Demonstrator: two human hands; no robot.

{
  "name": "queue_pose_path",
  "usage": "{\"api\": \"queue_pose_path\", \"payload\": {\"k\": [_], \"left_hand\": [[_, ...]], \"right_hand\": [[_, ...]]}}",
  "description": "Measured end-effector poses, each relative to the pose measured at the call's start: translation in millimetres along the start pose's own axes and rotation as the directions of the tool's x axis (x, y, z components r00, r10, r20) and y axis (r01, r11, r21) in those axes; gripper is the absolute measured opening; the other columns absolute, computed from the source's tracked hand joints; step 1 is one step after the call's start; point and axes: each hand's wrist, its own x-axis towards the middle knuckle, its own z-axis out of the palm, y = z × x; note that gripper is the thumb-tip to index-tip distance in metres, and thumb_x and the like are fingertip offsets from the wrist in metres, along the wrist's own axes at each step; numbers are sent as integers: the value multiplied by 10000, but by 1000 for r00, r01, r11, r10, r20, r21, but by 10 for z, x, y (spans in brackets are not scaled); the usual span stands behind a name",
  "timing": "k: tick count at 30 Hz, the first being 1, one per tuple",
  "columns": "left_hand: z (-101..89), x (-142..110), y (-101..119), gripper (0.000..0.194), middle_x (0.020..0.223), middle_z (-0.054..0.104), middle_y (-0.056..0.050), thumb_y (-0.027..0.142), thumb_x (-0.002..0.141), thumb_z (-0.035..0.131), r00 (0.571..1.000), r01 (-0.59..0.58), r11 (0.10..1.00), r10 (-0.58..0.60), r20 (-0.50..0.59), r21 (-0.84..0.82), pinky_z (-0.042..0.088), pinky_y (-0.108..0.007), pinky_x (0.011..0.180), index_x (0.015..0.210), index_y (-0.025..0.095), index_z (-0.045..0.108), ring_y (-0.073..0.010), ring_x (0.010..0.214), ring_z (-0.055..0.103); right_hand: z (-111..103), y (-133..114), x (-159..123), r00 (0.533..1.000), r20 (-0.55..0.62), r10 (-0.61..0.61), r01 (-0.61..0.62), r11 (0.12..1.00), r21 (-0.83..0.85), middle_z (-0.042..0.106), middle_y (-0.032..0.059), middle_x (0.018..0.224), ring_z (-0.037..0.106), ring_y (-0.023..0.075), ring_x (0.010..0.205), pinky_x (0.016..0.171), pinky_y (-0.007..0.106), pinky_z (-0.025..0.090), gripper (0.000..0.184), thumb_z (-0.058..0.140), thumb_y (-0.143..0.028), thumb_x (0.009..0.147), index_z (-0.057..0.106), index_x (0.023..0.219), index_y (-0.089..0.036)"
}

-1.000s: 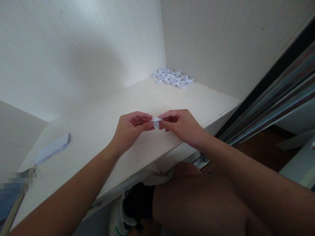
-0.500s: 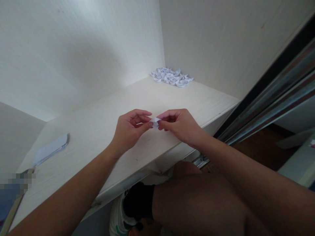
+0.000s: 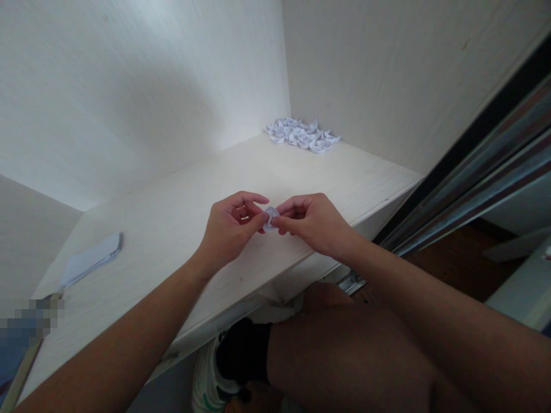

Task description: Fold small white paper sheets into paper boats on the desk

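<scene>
Paper piece (image 3: 271, 218) sits over desk (image 3: 172, 198), pinched by your left hand (image 3: 230, 229), forefinger lifted, and right hand (image 3: 322, 226), fingers nearly closed; likely light, easily crushed: grip outer edges softly.

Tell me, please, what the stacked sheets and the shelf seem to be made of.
Stacked sheets: plain matte white paper, judging by their thin, layered edges. Shelf: probably wood or board with a pale painted or laminate finish, since faint grain-like streaks show.
</scene>
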Motion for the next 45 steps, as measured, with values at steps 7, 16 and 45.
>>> {"api": "queue_pose_path", "payload": {"k": [7,16,45], "left_hand": [[46,-15,-38,260,861,741,-1,178,746,884,989,148,923,-130,73,-354,641,-293,772,974,180,759,-138,785,729],[13,-7,-29,293,838,744,-23,107,718,871,935,349,844,-282,216,-408,601,-240,674,990,166,779,-135,746,710],[5,-34,-44,58,915,639,-32,187,913,715,931,-302,935,247,269,184,561,-278,700,883,197,667,-152,832,639]], "right_hand": [[-21,-92,-12,995,-71,66,-64,997,32,740,30,690,609,92,597,574,213,474,27,802,-160,785,778,786,-146],[7,-79,-23,997,-52,59,-62,997,-49,740,27,705,628,99,623,572,212,462,39,780,-123,802,774,835,-142],[-42,-178,-30,980,41,195,-199,972,127,585,-14,626,505,98,565,475,211,338,40,687,-142,785,708,813,-162]]}}
